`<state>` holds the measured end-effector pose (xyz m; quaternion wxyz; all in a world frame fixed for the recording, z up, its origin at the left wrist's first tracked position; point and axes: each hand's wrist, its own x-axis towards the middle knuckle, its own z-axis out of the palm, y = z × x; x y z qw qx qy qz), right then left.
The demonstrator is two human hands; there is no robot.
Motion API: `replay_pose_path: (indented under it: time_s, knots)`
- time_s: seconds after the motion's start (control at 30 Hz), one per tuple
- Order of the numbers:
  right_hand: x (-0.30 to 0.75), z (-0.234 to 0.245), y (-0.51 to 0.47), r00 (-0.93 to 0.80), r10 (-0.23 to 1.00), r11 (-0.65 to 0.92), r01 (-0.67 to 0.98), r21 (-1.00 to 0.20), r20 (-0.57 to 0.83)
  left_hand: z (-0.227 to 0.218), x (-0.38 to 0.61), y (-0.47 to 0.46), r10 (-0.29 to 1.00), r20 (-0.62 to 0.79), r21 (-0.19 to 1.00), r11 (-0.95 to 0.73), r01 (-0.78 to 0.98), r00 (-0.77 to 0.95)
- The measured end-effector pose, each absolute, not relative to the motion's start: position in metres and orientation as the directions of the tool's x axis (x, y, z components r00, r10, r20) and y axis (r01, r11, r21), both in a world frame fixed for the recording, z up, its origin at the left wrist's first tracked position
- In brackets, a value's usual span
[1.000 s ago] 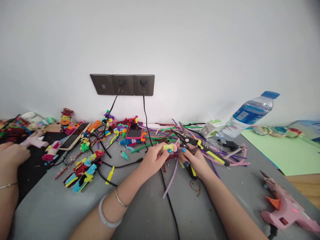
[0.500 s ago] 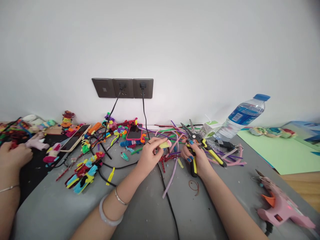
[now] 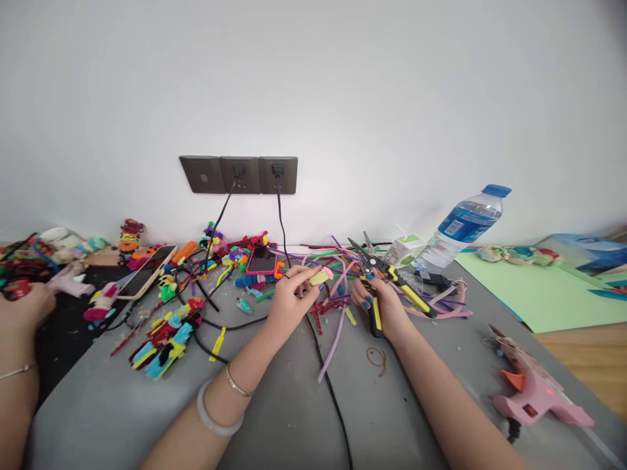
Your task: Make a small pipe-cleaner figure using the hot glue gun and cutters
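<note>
Between the thumb and fingers of my left hand (image 3: 292,301) is a small piece of pipe-cleaner work (image 3: 321,276), yellow with a pink end. My right hand (image 3: 385,301) is wrapped around the black and yellow handles of a pair of wire-cutting scissors (image 3: 375,264), whose dark blades are spread and point up and away. Beneath and behind both hands lies a tangle of purple, pink and green pipe cleaners (image 3: 337,339). A twisted red glittery piece (image 3: 324,314) rests between the hands.
Rightward stand a tilted water bottle (image 3: 465,225), a drink carton (image 3: 405,250) and a pink glue gun (image 3: 536,391). At left are pipe-cleaner figures (image 3: 164,339), phones (image 3: 149,269) and a co-worker's hand (image 3: 27,308). A black cable (image 3: 327,382) crosses the grey table.
The view has shifted slightly, moving the bottle and glue gun leftward in the picture. My left fingers have turned the yellow and pink piece a little. My right hand keeps its hold on the scissors.
</note>
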<state>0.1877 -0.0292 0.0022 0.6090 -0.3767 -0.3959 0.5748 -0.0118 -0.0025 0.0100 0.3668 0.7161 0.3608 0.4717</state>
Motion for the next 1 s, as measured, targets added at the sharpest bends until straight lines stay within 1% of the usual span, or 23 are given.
replay_pose_path:
  time_s: [0.07,0.2,0.23,0.33,0.4,0.53,0.63,0.7,0.77,0.87,0.93,1.0]
  knots:
    - [0.19,0.007,-0.029,0.042,0.999,0.034,-0.4,-0.916,0.019,0.012,-0.011,-0.002,0.888,0.372,0.899,-0.417,0.132,0.269]
    - [0.197,0.018,-0.041,0.065,0.986,-0.118,-0.399,-0.909,-0.157,0.014,-0.01,-0.003,0.937,0.287,0.943,-0.313,0.116,0.197]
    - [0.198,0.02,-0.047,0.073,0.979,-0.144,-0.42,-0.896,-0.192,0.014,-0.01,-0.003,0.942,0.278,0.946,-0.302,0.113,0.189]
    - [0.199,0.022,-0.07,0.11,0.963,-0.153,-0.522,-0.839,-0.245,0.014,-0.01,-0.004,0.94,0.28,0.946,-0.305,0.109,0.196]
    - [0.198,0.021,-0.086,0.121,0.955,-0.172,-0.524,-0.834,-0.272,0.013,-0.01,-0.004,0.935,0.29,0.941,-0.317,0.115,0.204]
    - [0.198,0.017,-0.105,0.119,0.949,-0.223,-0.398,-0.89,-0.291,0.013,-0.012,-0.003,0.905,0.351,0.912,-0.389,0.131,0.239]
    - [0.198,0.014,-0.109,0.122,0.935,-0.285,-0.296,-0.912,-0.332,0.014,-0.013,-0.003,0.867,0.412,0.87,-0.466,0.163,0.279]
    - [0.198,0.014,-0.109,0.117,0.926,-0.314,-0.285,-0.906,-0.358,0.014,-0.013,-0.003,0.847,0.432,0.843,-0.501,0.195,0.308]
    - [0.198,0.016,-0.112,0.119,0.922,-0.317,-0.311,-0.896,-0.368,0.013,-0.013,-0.003,0.83,0.445,0.822,-0.527,0.214,0.335]
    - [0.198,0.018,-0.125,0.165,0.917,-0.305,-0.298,-0.905,-0.363,0.012,-0.011,-0.004,0.813,0.455,0.806,-0.549,0.219,0.362]
    - [0.201,0.016,-0.136,0.198,0.921,-0.3,-0.193,-0.934,-0.336,0.011,-0.01,-0.004,0.817,0.437,0.814,-0.537,0.219,0.377]
    - [0.205,0.013,-0.148,0.203,0.935,-0.292,-0.025,-0.956,-0.29,0.011,-0.009,-0.004,0.829,0.397,0.837,-0.503,0.214,0.394]
